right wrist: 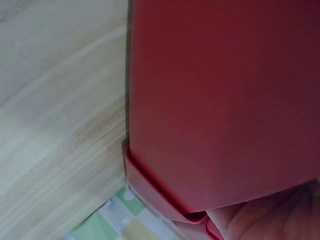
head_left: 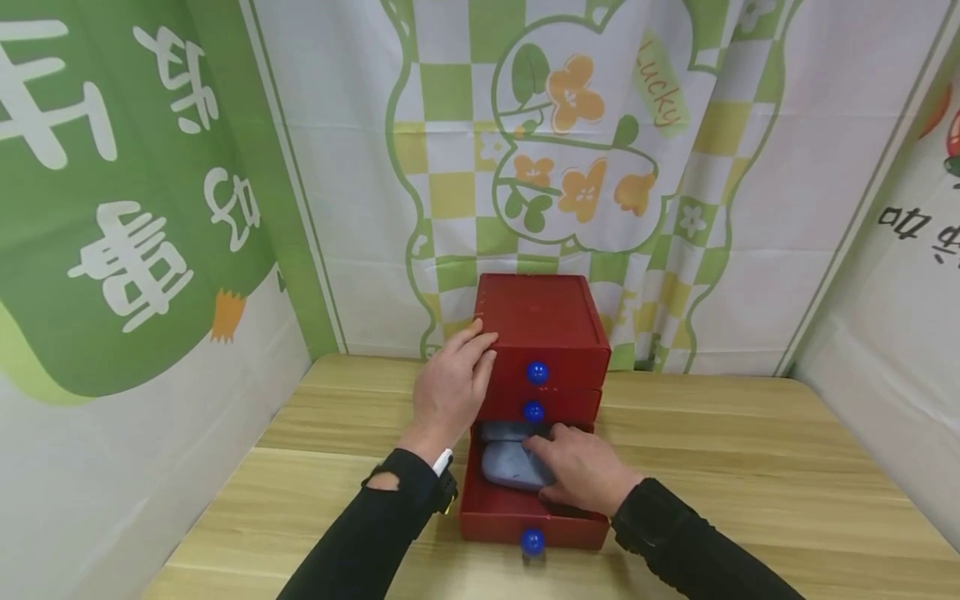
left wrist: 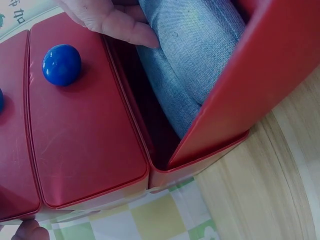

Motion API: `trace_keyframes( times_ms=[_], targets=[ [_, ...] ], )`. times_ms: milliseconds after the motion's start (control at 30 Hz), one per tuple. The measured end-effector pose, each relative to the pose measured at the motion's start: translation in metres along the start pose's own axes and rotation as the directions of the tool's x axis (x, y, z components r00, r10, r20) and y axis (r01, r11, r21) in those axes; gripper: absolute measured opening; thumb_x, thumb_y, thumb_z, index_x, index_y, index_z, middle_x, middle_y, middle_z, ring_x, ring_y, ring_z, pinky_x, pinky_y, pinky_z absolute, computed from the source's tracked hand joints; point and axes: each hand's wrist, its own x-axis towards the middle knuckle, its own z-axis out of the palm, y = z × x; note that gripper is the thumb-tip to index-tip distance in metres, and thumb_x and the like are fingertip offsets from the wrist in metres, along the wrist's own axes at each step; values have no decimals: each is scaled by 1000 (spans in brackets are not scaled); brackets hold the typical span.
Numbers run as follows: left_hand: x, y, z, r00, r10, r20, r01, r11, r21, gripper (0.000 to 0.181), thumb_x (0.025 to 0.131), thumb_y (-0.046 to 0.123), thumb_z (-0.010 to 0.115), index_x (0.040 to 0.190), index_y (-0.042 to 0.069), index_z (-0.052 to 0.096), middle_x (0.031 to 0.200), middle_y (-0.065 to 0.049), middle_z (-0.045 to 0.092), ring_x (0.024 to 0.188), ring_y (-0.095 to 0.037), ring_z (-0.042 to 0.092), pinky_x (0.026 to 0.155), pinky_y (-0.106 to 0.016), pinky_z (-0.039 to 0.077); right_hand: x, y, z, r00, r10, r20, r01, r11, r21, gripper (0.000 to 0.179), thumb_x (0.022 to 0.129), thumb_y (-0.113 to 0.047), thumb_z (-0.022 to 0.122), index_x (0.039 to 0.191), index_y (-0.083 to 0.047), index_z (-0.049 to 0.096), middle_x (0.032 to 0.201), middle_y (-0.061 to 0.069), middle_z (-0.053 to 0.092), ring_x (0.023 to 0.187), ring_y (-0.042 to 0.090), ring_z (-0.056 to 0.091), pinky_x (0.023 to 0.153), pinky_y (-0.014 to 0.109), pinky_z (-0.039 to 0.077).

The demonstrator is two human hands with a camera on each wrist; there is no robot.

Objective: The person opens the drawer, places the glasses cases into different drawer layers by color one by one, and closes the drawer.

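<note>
A red cabinet (head_left: 540,312) of stacked drawers with blue round knobs stands on the table. Its bottom drawer (head_left: 495,527) is pulled out. Inside lie a blue-grey, cloth-covered rounded case (head_left: 513,465) and a similar blue piece (head_left: 502,431) behind it; I cannot tell whether they are joined. My right hand (head_left: 588,468) reaches into the drawer and grips the front case at its right end, fingers over the far edge and thumb at the near one. My left hand (head_left: 453,387) rests against the cabinet's upper left side, fingers extended along its top edge.
The upper drawers, with a top knob (head_left: 537,372) and one below it (head_left: 534,411), are closed. Beneath the cabinet is a wood-grain table (head_left: 337,467). A printed cloth (head_left: 450,150) hangs close behind, and other cloth walls stand at both sides.
</note>
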Motion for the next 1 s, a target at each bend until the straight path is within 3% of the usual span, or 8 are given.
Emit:
trace_keyframes(
  times_ms=[300, 533, 767, 1000],
  targets=[
    [0, 0, -1, 1000, 2, 12, -2, 1000, 1, 30, 103, 25, 67, 130, 14, 75, 140, -8, 69, 118, -23, 72, 85, -39, 63, 0, 2, 1, 999, 2, -38, -2, 1000, -1, 57, 73, -40, 94, 119, -12, 73, 89, 6, 67, 77, 18, 61, 64, 33, 56],
    [2, 0, -1, 1000, 6, 4, -6, 1000, 1, 29, 103, 24, 67, 129, 13, 75, 139, -9, 69, 117, -24, 72, 84, -39, 63, 2, 1, -8, 999, 21, -44, -21, 1000, 20, 44, 81, -37, 88, 116, -13, 74, 89, 2, 68, 79, 15, 61, 66, 30, 56],
    [2, 0, -1, 1000, -3, 20, 3, 1000, -2, 30, 103, 25, 68, 130, 13, 74, 141, -9, 68, 119, -23, 71, 86, -39, 63, 0, -5, -17, 996, -25, -83, 30, 998, 58, 38, 87, -32, 85, 117, -12, 75, 94, 0, 73, 82, 13, 66, 68, 27, 58],
    [0, 0, -1, 1000, 9, -6, -9, 1000, 0, 29, 102, 24, 68, 129, 13, 75, 139, -9, 69, 117, -24, 72, 83, -38, 63, -3, -19, -26, 990, -55, -127, 67, 994, 91, 31, 88, -31, 85, 114, -15, 77, 91, -4, 74, 78, 8, 67, 65, 22, 57]
  ],
)
